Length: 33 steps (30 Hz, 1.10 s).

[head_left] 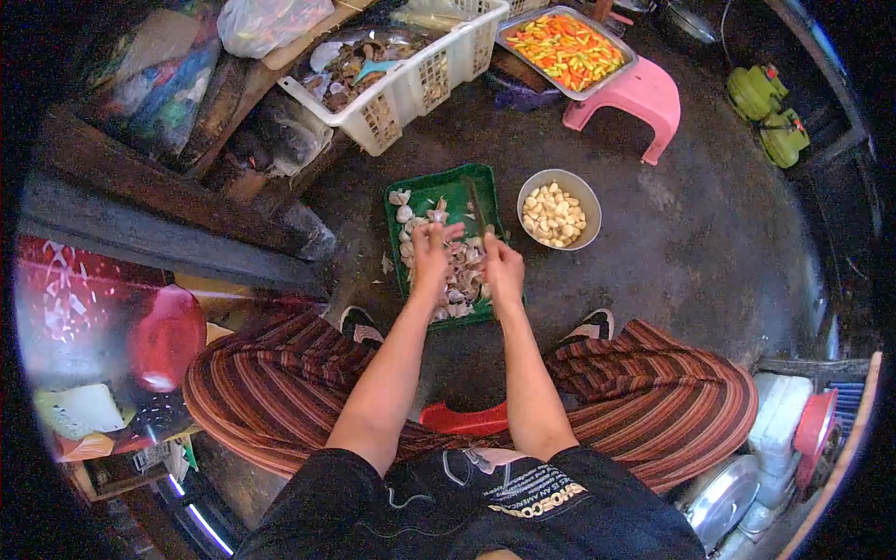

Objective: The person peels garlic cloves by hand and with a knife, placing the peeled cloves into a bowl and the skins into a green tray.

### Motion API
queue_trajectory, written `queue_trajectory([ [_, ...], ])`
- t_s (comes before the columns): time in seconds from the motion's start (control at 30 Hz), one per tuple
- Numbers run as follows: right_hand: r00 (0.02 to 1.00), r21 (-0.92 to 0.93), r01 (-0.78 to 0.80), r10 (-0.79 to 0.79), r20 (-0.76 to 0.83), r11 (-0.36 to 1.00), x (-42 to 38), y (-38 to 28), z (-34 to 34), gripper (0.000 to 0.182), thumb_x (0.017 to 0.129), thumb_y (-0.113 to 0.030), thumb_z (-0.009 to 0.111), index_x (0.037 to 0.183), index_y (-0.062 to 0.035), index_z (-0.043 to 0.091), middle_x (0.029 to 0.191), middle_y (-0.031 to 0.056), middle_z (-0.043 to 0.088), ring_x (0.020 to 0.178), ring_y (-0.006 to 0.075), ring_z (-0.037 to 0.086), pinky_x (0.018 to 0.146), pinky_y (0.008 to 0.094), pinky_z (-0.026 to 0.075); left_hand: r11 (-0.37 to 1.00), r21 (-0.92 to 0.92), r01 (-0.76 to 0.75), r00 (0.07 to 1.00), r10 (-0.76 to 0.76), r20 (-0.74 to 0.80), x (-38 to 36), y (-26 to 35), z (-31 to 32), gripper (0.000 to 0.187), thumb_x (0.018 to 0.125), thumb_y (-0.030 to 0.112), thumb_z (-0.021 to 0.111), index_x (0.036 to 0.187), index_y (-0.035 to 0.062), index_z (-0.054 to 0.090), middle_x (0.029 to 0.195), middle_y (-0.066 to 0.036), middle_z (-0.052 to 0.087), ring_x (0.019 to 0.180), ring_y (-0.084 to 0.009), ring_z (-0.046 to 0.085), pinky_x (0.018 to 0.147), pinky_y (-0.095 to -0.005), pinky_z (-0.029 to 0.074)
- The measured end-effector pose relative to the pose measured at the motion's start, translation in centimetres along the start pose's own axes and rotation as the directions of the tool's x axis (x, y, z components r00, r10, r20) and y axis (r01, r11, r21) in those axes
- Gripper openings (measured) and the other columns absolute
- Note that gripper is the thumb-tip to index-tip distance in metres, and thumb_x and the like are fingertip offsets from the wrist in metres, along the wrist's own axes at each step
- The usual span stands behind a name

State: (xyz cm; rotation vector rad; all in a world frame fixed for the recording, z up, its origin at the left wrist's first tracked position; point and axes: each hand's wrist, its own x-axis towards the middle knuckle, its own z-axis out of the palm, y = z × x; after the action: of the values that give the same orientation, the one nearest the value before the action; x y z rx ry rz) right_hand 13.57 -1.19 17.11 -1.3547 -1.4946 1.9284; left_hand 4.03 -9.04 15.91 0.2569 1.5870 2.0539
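Observation:
A green tray [453, 175] sits on the floor in front of me, with unpeeled garlic cloves [408, 213] and loose papery skins scattered over it. My left hand [432, 259] is over the left-middle of the tray, its fingers apart and nothing visible in them. Beside it, my right hand [504, 269] is closed around what looks like a knife [479, 201], its thin blade blurred and pointing away from me. Right of the tray stands a round metal bowl [597, 213] holding peeled garlic cloves [553, 215].
A white plastic basket [411, 93] stands at the back left. Behind the bowl, a metal tray [586, 91] of orange and yellow-green chilies rests by a pink stool [644, 101]. Green gas cylinders [770, 112] stand far right. My feet flank the green tray.

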Motion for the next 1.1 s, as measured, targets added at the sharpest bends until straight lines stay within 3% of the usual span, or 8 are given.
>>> queue_trajectory([
  [0.07,0.991,-0.191,0.078,-0.096,-0.089,0.978,0.6,0.6,-0.4,0.046,0.086,-0.047,0.055,0.096,-0.0040,0.069,0.071,0.0132,0.066,0.064,0.0228,0.063,0.060,0.0361,0.049,0.942,-0.273,0.197,0.980,-0.197,0.028,0.3,1.5,-0.8,0.022,0.098,0.025,0.040,0.112,0.0111,0.030,0.111,-0.019,0.060,0.103,-0.0285,0.057,0.087,-0.0418,0.045],
  [0.13,0.964,-0.481,0.158,-0.240,-0.115,0.863,-0.4,-0.9,-0.7,0.047,0.083,-0.049,0.055,0.097,-0.0069,0.069,0.083,0.0199,0.067,0.081,0.0334,0.065,0.073,0.0417,0.049,0.915,-0.320,0.245,0.969,-0.237,0.064,0.4,1.8,-1.7,0.018,0.096,0.026,0.045,0.106,0.0113,0.040,0.112,-0.017,0.060,0.105,-0.0233,0.056,0.086,-0.0387,0.045],
  [0.33,0.943,-0.641,0.259,-0.334,0.004,0.722,-0.2,-0.1,-0.8,0.042,0.077,-0.042,0.063,0.104,-0.0097,0.067,0.084,0.0209,0.066,0.083,0.0372,0.063,0.073,0.0427,0.049,0.868,-0.410,0.279,0.960,-0.260,0.102,0.4,1.2,-2.4,0.016,0.085,0.018,0.064,0.099,0.0085,0.063,0.102,-0.007,0.063,0.093,-0.0136,0.057,0.077,-0.0280,0.046],
  [0.47,0.864,-0.568,0.435,-0.501,0.047,0.698,-0.6,-0.6,-0.4,0.045,0.081,-0.041,0.062,0.114,-0.0105,0.062,0.070,0.0125,0.065,0.066,0.0277,0.064,0.062,0.0370,0.049,0.855,-0.429,0.290,0.957,-0.260,0.128,0.4,0.6,-2.5,0.020,0.084,0.012,0.065,0.102,0.0049,0.063,0.093,-0.005,0.064,0.087,-0.0131,0.058,0.076,-0.0251,0.048],
  [0.53,0.957,0.026,0.202,-0.203,0.206,0.979,-1.5,-2.8,0.1,0.044,0.088,-0.041,0.056,0.119,-0.0096,0.059,0.058,0.0011,0.055,0.051,0.0123,0.052,0.049,0.0275,0.042,0.849,-0.445,0.284,0.958,-0.265,0.107,0.4,0.5,-2.4,0.019,0.084,0.010,0.065,0.101,0.0038,0.062,0.092,-0.005,0.064,0.085,-0.0138,0.059,0.076,-0.0254,0.049],
  [0.63,0.921,0.138,0.129,-0.170,0.350,0.982,-1.7,-2.5,0.9,0.041,0.094,-0.040,0.048,0.116,-0.0085,0.061,0.054,-0.0056,0.045,0.047,0.0036,0.040,0.043,0.0218,0.031,0.841,-0.470,0.269,0.961,-0.264,0.076,0.3,0.6,-2.2,0.017,0.083,0.008,0.064,0.099,0.0026,0.062,0.091,-0.005,0.064,0.084,-0.0147,0.061,0.078,-0.0267,0.051],
  [0.93,0.947,0.038,0.160,-0.164,0.277,0.986,-1.0,-1.4,0.3,0.045,0.093,-0.042,0.048,0.068,-0.0061,0.059,0.050,-0.0023,0.047,0.045,0.0061,0.043,0.044,0.0235,0.033,0.841,-0.439,0.316,0.949,-0.278,0.150,0.2,1.6,-2.5,0.014,0.084,0.008,0.063,0.095,-0.0003,0.061,0.092,-0.007,0.064,0.083,-0.0151,0.061,0.076,-0.0263,0.052],
  [1.1,0.927,-0.063,0.307,-0.284,0.243,0.949,-0.3,-0.5,0.2,0.046,0.093,-0.042,0.048,0.065,-0.0067,0.058,0.052,-0.0022,0.048,0.046,0.0068,0.043,0.045,0.0240,0.034,0.919,-0.302,0.252,0.966,-0.224,0.126,0.6,1.8,-1.7,0.017,0.085,0.007,0.062,0.099,-0.0022,0.061,0.092,-0.009,0.064,0.077,-0.0152,0.062,0.068,-0.0249,0.052],
])
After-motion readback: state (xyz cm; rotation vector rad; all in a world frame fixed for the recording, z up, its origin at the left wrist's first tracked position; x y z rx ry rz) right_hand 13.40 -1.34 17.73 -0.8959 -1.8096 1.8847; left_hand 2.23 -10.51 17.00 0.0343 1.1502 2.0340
